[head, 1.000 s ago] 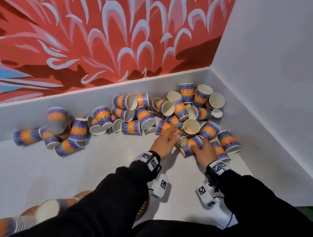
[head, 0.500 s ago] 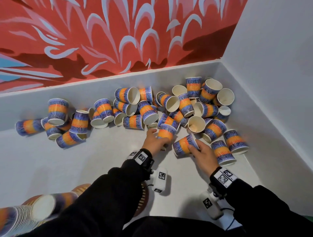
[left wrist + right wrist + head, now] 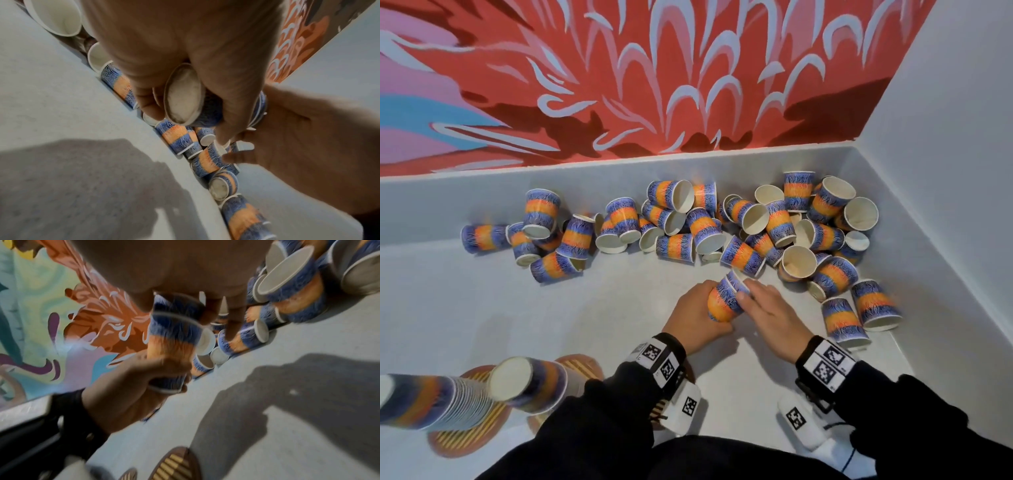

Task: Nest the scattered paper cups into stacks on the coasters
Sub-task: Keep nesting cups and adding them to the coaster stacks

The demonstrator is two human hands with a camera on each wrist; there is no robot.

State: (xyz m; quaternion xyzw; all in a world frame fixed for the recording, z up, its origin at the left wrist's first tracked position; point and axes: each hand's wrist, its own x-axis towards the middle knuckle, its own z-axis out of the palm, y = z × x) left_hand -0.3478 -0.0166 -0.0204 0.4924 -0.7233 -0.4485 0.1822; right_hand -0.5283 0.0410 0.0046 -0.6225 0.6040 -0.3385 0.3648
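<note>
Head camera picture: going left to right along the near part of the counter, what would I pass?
Tall nested cup stack → shorter cup stack on a striped coaster → left hand → nested cups held between both hands → right hand → two upside-down cups.

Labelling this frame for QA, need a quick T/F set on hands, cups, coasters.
1. The left hand grips a nested pair of cups. True.
2. The right hand rests flat on the counter. False: it holds the pair's rim end.
3. A tall cup stack stands at lower left. True.
4. All loose cups stand upright. False: the cup pile is mostly tipped over.
5. The striped coaster is bare. False: the stack is on it.
</note>
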